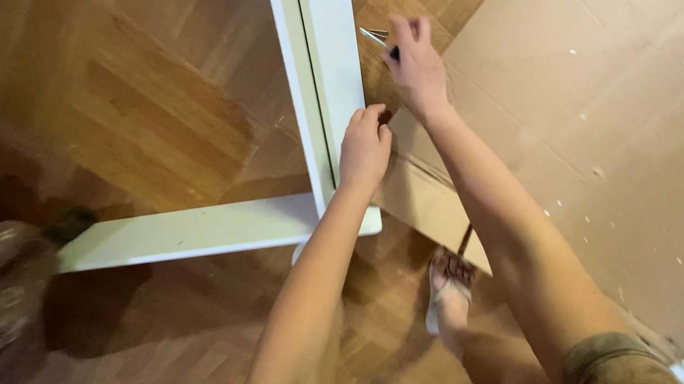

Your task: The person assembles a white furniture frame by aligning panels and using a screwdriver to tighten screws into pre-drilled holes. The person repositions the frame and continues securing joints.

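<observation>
A white furniture frame [325,132] stands partly assembled on a herringbone wood floor [153,94]: an upright panel and a crosswise white panel [189,232] already meet at a corner, and work appears to be under way along the upright's right edge, with how much remains impossible to tell from here. The person's left hand [365,149] is curled closed against that edge, just above the corner joint, steadying the panel. Just beyond it, the right hand [415,63] pinches a slim metal tool [377,36] between closed fingers, its tip close to the panel's edge; whether it touches is unclear. Flattened cardboard [613,112] covers the floor to the right of both hands, flecked with white crumbs. Below the hands, the person's sandalled foot [448,292] rests on the floor.
</observation>
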